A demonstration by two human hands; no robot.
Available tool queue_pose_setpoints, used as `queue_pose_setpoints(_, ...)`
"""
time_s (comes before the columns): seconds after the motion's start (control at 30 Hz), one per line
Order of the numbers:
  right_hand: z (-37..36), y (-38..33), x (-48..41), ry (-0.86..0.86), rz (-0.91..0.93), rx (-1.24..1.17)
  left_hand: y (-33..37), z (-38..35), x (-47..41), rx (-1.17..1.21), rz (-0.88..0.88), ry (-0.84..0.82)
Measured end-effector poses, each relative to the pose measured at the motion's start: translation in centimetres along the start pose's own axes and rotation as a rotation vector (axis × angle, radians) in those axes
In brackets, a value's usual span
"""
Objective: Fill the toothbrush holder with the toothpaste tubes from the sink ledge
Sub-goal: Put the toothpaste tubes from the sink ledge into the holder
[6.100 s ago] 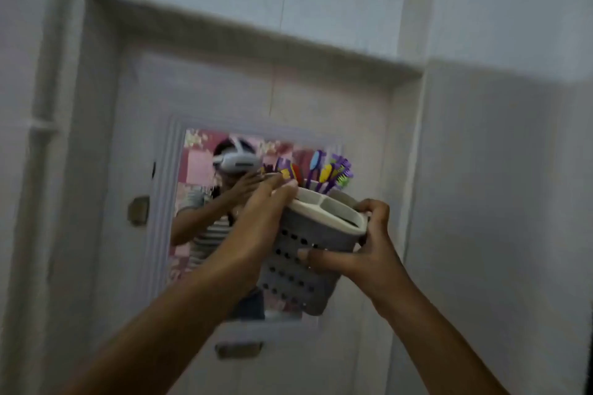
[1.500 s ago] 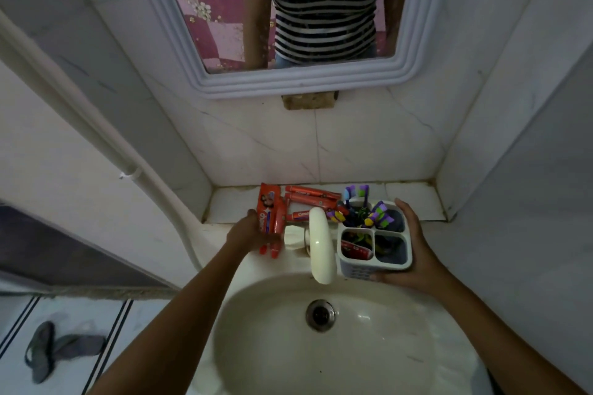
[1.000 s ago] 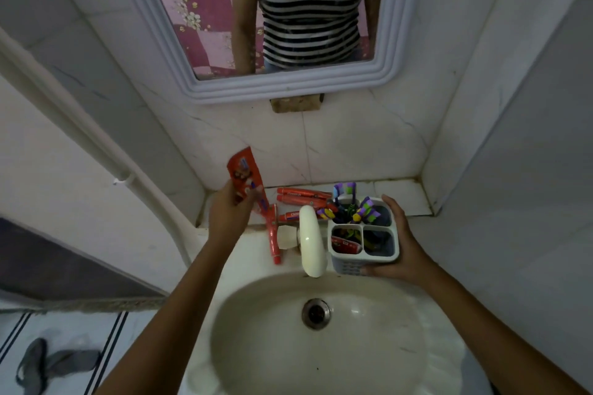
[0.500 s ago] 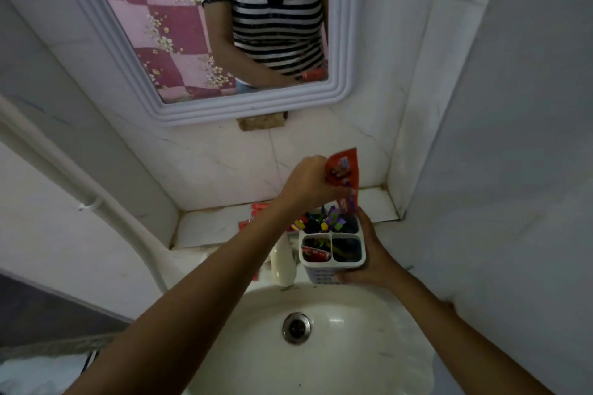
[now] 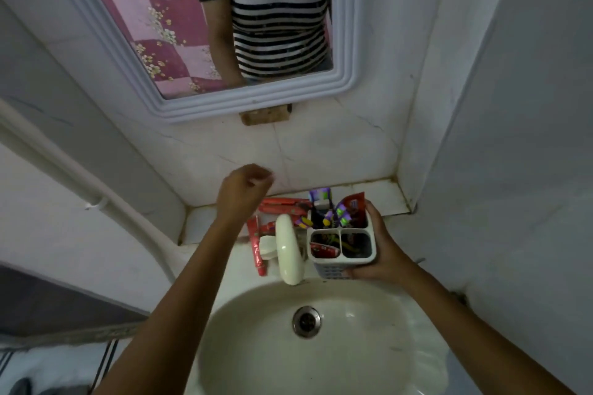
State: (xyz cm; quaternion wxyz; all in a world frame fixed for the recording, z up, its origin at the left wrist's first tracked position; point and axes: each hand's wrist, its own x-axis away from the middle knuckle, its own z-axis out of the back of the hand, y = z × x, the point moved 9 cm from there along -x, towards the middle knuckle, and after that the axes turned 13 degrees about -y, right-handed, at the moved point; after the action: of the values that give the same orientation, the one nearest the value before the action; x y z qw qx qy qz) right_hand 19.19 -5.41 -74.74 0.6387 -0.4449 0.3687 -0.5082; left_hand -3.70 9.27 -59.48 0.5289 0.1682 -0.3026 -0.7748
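Observation:
The white four-part toothbrush holder (image 5: 342,268) stands on the sink rim, right of the tap, and my right hand (image 5: 382,250) grips its right side. A red toothpaste tube (image 5: 354,206) sticks up from its back right compartment, beside several purple toothbrushes (image 5: 333,216). Another red tube (image 5: 322,249) lies in the front left compartment. My left hand (image 5: 242,191) hovers above the ledge, fingers loosely curled, holding nothing. Under it, red toothpaste tubes (image 5: 282,204) lie on the sink ledge, and one more red tube (image 5: 256,247) rests left of the tap.
A cream tap (image 5: 288,253) juts over the basin (image 5: 321,346) just left of the holder. The tiled ledge (image 5: 388,199) runs along the back wall into a corner on the right. A white-framed mirror (image 5: 244,102) hangs above. A pipe (image 5: 80,189) crosses the left wall.
My left hand let go of the red tube into the holder's back right compartment and drew back left over the ledge. My right hand kept hold of the holder.

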Motion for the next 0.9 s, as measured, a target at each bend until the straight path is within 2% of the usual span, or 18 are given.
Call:
queue_pose_setpoints(0.07,0.0,0.0,0.0,0.001,0.018,-0.024,-7.2,-0.6,1.2,-0.038,0.262,-0.02)
queue_pose_setpoints(0.13,-0.1,-0.1,0.1,-0.003,0.027,-0.035,-12.2,-3.5,2.5,-0.073,0.438,-0.151)
queue_pose_setpoints(0.23,-0.1,-0.1,0.2,-0.005,0.024,-0.038,-14.9,-6.8,3.6,-0.058,0.519,-0.221)
queue_pose_setpoints(0.37,-0.1,0.5,0.2,-0.022,0.005,-0.032,-15.8,-8.7,3.2,0.063,0.561,-0.21)
queue_pose_setpoints(0.47,-0.2,0.7,0.3,-0.033,-0.01,-0.012,-15.4,-8.1,2.4,-0.009,0.531,-0.204)
queue_pose_setpoints(0.53,-0.3,0.5,0.5,-0.027,-0.012,-0.008,-14.6,-6.6,2.2,-0.014,0.462,-0.118)
queue_pose_setpoints(0.63,0.0,-0.3,0.2,-0.019,-0.009,-0.042,-10.4,-2.7,1.8,0.076,0.243,0.082)
queue_pose_setpoints(0.7,0.6,-1.4,0.8,0.013,-0.005,-0.038,-4.9,0.0,2.1,0.228,0.071,0.134)
queue_pose_setpoints(0.8,0.6,-1.7,0.5,0.008,-0.016,-0.049,1.6,1.6,2.6,0.411,-0.062,0.005)
queue_pose_setpoints(0.9,0.1,-1.3,0.6,0.004,-0.027,-0.037,6.7,-0.5,3.9,0.374,-0.142,-0.257)
